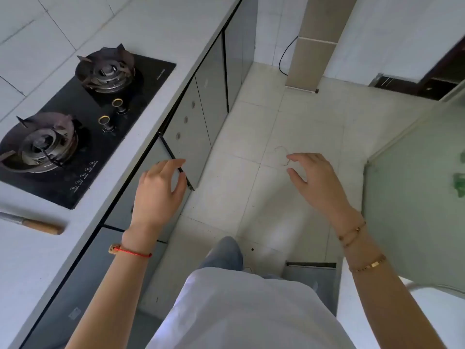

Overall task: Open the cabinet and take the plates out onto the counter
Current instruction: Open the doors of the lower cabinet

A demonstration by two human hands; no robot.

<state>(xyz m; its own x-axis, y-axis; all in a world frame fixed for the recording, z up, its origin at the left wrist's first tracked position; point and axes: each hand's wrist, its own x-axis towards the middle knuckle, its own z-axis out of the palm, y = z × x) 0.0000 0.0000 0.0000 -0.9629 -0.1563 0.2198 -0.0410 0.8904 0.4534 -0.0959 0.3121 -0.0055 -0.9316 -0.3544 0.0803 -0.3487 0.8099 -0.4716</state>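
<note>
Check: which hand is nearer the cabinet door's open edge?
Left. The left hand is at the cabinet door, fingers by its dark edge; the right hand hangs open over the floor, well clear.

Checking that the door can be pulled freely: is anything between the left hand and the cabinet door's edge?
Nothing visible. The left hand is at the dark edge of the slightly open cabinet door, fingers curled toward it. The right hand hovers empty over the floor, clear of the door.

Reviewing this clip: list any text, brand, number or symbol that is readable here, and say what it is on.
Nothing can be read in full.
Small brand print on the black gas hob, near its far right corner: too blurred to read.
Row of round icons with tiny captions along the hob's near edge: too small to read.
Small plate low on a cabinet door: illegible.
</note>
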